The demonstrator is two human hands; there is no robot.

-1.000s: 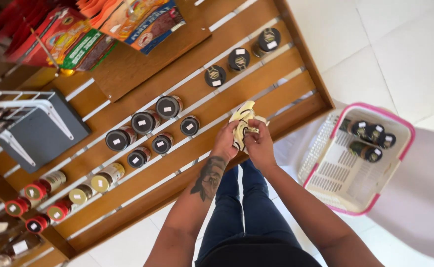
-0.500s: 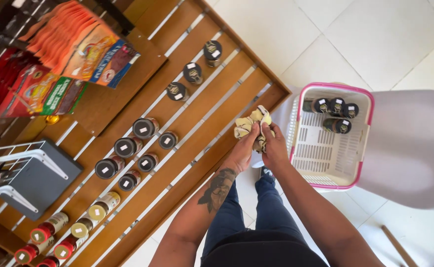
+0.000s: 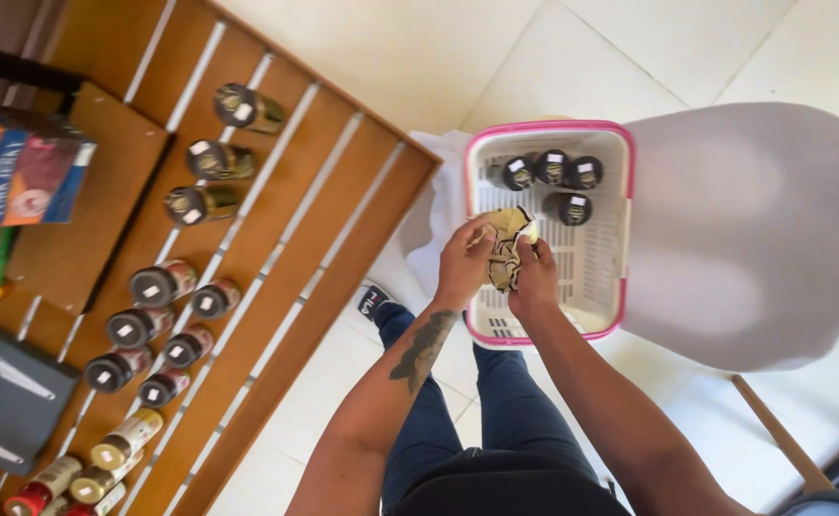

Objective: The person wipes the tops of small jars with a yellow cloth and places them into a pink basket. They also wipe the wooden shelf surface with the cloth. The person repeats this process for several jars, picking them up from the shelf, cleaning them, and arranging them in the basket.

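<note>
Two hands are gripping one object here: a crumpled yellowish cloth with dark markings, which you are holding directly above the white basket with the pink rim. Your left hand is pinching the cloth's left edge with closed fingers, and your right hand is clasping its lower right part, also closed; the cloth is bunched between the two, touching both, so neither hand is nearer than the other. Whether a jar is lying wrapped inside the cloth cannot be told. The bundle's long axis is running roughly away from you, from your knuckles toward the far end of the basket, with its free upper end pointing at the dark-lidded jars lying there; those jars are clustering against the far wall, apart from the cloth. The basket is resting on a pale covered seat, just beside the corner of the slatted wooden shelf to your left. On that shelf, rows of jars are lying on their sides, dark lids nearer you and gold and red lids farther along. Colourful packets are standing at the shelf's far left edge.
</note>
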